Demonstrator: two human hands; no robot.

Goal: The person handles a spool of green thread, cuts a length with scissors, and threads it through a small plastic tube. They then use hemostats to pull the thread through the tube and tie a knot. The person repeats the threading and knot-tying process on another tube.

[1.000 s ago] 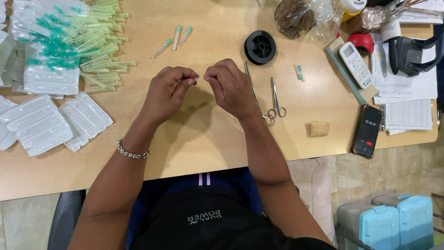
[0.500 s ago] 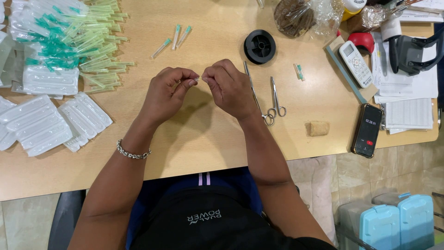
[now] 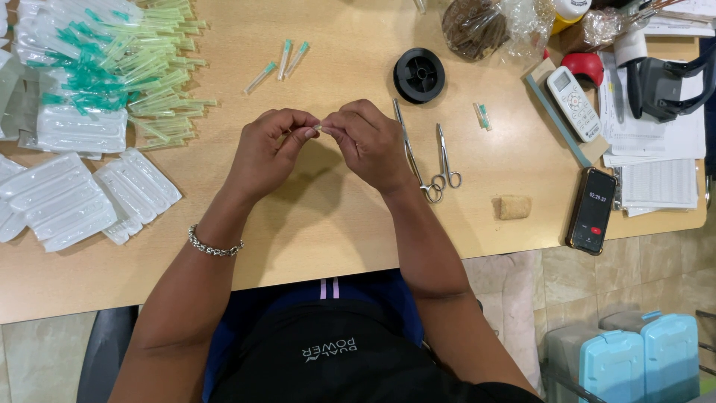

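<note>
1. While both hands meet above the wooden table (image 3: 335,224), the left hand (image 3: 267,149) and right hand (image 3: 367,142) pinch a tiny pale piece (image 3: 318,127) between their fingertips, fingers curled tight around it.
2. Metal forceps (image 3: 412,153) and small scissors (image 3: 446,158) lie just beside the right wrist; a black spool (image 3: 419,75) sits beyond.
3. A heap of green-capped needles (image 3: 127,71) and clear blister trays (image 3: 71,198) lie to the left.
4. The piece is so small that a loosened pinch would likely drop it.
</note>
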